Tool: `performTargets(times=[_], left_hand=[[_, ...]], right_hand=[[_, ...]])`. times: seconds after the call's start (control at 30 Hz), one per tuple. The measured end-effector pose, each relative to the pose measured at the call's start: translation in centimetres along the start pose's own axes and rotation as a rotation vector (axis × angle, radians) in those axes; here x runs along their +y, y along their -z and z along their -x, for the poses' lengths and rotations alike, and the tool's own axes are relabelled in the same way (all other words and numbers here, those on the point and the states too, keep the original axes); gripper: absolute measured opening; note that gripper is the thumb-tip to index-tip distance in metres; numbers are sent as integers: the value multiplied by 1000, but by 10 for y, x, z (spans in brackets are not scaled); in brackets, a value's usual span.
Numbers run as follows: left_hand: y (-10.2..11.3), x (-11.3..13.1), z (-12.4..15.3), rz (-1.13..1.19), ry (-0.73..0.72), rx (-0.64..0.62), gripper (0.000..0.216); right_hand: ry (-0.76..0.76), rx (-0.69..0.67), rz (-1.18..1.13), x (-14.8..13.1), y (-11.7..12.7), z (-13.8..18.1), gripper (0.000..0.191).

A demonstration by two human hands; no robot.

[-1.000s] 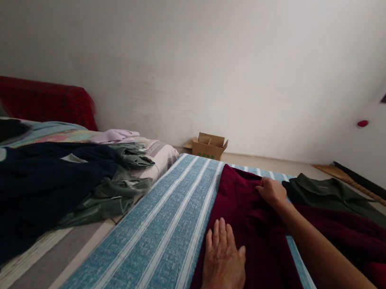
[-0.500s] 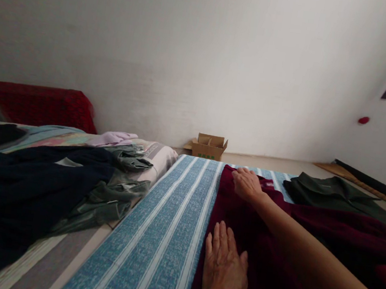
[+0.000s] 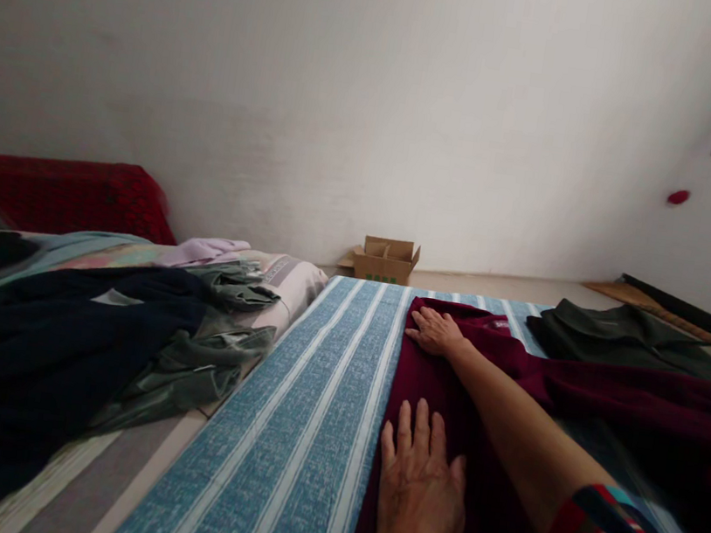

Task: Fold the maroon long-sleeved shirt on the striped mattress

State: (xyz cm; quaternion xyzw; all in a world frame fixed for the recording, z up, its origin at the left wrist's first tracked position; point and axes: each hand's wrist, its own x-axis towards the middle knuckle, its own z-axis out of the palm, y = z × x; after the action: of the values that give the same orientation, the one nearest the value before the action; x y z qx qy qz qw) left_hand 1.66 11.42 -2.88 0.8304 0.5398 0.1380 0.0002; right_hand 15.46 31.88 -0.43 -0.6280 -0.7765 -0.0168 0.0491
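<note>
While my left hand (image 3: 420,487) lies flat, fingers spread, on the near part of the maroon garment (image 3: 445,385) on the striped blue sheet (image 3: 310,401), my right hand (image 3: 434,330) presses open-palmed on its far corner. Beyond sits a cardboard box (image 3: 385,259).

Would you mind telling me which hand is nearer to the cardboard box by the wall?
The right hand, flat at the far end of the maroon garment, is nearer the cardboard box. The left hand rests at the near end.
</note>
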Motion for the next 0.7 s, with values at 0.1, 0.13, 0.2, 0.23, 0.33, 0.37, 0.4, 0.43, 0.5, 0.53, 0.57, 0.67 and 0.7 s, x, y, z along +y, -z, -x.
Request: performTargets(times=[0.1,0.13,0.2,0.23,0.33,0.37,0.4,0.43,0.5,0.53,0.57,0.67,0.7], left_hand=[[0,1,0,-3,6,2,53],[0,1,0,-2,9,1,53],[-1,1,0,-6,9,-6,53],[-1,1,0,-13,7,-9,53],[0,1,0,-34,0,-25,53],[1,1,-1,-34,3,-33,53],[2,1,-1,-32,6,-42,54],[3,1,-1,-27,9,-49,54],[5,1,0,-18,9,-51,55],[5,1,0,-14,7,-47,55],[5,1,0,-10,8,-41,55],[3,2,0,1,14,-34,55],[3,2,0,3,15,-34,55]], right_hand=[[19,41,13,-5,1,0,52],[26,50,15,-6,0,0,51],[36,54,12,-7,-2,-3,51],[35,47,7,-7,-3,-4,51],[11,6,-13,-6,-7,-11,51],[1,-9,-20,-5,-7,-12,52],[-6,-22,-26,-4,-7,-14,53],[-12,-32,-30,-4,-7,-15,53],[-17,-40,-34,-4,-5,-16,52],[-17,-40,-33,-5,-4,-15,52],[-16,-36,-31,-6,-1,-14,51],[-2,-8,-11,-10,8,-8,50],[5,6,-2,-12,11,-5,50]])
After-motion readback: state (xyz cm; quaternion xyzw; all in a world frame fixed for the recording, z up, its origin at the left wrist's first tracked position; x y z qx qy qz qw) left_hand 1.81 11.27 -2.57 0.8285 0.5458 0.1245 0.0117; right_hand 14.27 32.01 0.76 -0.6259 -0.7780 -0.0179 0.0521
